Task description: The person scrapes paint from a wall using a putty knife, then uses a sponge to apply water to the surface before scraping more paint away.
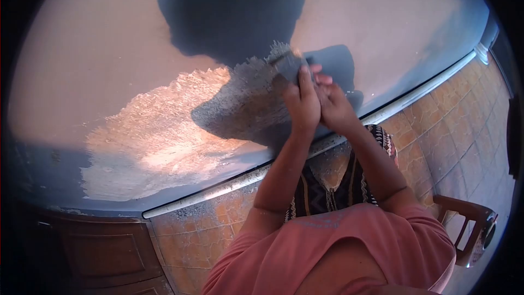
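Observation:
Both my hands are closed together on a flat grey scraper (288, 65), whose blade lies at the wall (120, 38). My left hand (303, 104) grips it from the left, its thumb and fingers pointing up along the tool. On the other side, my right hand (335, 106) wraps the handle, which is mostly hidden by the fingers. A rough, pale scraped patch (164, 125) spreads from the blade down to the lower left. Smooth grey-beige paint covers the wall around it. Shadows of my head and arms darken part of the patch.
A light baseboard (202, 196) runs along the wall's foot, with paint flakes on the tiled floor (436, 114) beside it. A brown wooden door (103, 251) stands at the lower left. To the lower right is a wooden chair (464, 207).

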Available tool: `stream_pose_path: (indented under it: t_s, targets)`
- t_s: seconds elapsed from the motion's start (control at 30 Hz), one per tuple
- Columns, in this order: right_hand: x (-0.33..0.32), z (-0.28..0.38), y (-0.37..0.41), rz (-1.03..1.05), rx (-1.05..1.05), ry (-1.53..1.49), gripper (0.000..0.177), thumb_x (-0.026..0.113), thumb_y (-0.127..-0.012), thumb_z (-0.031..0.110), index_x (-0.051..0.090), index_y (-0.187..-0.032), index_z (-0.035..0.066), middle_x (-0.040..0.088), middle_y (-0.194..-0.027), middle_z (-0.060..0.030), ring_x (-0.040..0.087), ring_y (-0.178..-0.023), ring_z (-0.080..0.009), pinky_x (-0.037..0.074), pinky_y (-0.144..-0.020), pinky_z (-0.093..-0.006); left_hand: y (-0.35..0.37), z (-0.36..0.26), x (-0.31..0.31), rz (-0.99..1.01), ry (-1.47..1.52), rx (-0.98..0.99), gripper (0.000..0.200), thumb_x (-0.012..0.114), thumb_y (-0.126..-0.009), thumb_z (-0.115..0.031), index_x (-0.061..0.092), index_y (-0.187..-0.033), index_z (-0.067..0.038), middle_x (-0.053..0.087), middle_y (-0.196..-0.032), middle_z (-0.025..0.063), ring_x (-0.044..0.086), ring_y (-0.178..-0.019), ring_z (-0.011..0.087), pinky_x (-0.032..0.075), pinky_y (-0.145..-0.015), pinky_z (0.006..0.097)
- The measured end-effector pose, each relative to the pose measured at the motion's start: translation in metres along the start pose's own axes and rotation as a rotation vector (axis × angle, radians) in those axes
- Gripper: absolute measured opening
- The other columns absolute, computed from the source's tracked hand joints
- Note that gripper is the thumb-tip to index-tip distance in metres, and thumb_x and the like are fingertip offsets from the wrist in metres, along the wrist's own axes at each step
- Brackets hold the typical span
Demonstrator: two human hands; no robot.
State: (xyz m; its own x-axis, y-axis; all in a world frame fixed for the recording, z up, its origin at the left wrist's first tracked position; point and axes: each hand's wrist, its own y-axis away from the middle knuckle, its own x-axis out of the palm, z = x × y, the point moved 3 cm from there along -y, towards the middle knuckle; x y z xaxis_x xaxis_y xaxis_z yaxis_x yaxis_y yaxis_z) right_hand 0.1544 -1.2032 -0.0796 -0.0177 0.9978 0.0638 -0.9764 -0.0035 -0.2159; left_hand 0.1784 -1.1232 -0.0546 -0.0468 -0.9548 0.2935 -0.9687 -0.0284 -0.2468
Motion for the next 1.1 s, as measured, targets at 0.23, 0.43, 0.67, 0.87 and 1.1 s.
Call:
stream_pose_path:
  t_s: [0.23,0.43,0.67,0.87,1.1]
  targets:
    - [0.003,-0.014,-0.005,0.009,-0.063,-0.077,0.037,0.046,-0.097,0.022,0.057,-0.076,-0.007,0.058,-0.061,-0.013,0.057,-0.056,-0.0158,0.045,-0.055,-0.034,0.002,0.008,-0.007,0.003,-0.015,-0.033,0.036,0.042,-0.101,-0.023,0.061,-0.099,0.007,0.064,-0.078,0.0118,0.061,-0.069,0.0148,0.051,-0.064,0.0267]
    - [0.008,-0.02,-0.003,-0.056,-0.158,0.082,0.036,0.046,-0.097,0.021,0.057,-0.077,-0.006,0.057,-0.059,-0.0115,0.056,-0.057,-0.0142,0.045,-0.054,-0.0332,0.002,0.018,-0.011,0.002,-0.014,0.023,0.036,0.041,-0.101,-0.024,0.061,-0.096,0.005,0.065,-0.076,0.0113,0.064,-0.069,0.0158,0.051,-0.064,0.0276]
    - [0.001,-0.009,-0.004,-0.005,-0.138,0.04,0.033,0.044,-0.097,0.017,0.058,-0.076,-0.005,0.06,-0.063,-0.0135,0.058,-0.057,-0.0212,0.046,-0.058,-0.0345,0.004,0.012,-0.003,-0.016,0.049,0.014,0.036,0.041,-0.101,-0.024,0.06,-0.096,0.007,0.064,-0.076,0.0123,0.065,-0.069,0.0171,0.053,-0.062,0.0281]
    - [0.002,0.012,-0.01,0.027,-0.121,0.066,0.033,0.044,-0.097,0.017,0.059,-0.077,-0.005,0.061,-0.064,-0.0138,0.058,-0.058,-0.0198,0.046,-0.059,-0.0347,-0.003,-0.006,0.001,-0.013,0.062,-0.048,0.036,0.041,-0.1,-0.023,0.061,-0.1,0.007,0.064,-0.078,0.012,0.062,-0.07,0.0164,0.052,-0.063,0.0285]
    - [0.005,-0.01,-0.005,0.013,-0.116,0.057,0.035,0.044,-0.097,0.018,0.059,-0.076,-0.005,0.059,-0.06,-0.0122,0.057,-0.056,-0.0164,0.045,-0.056,-0.034,0.0,0.014,-0.008,-0.019,0.031,-0.038,0.037,0.04,-0.101,-0.023,0.061,-0.099,0.008,0.066,-0.077,0.0132,0.064,-0.069,0.0162,0.051,-0.064,0.0274]
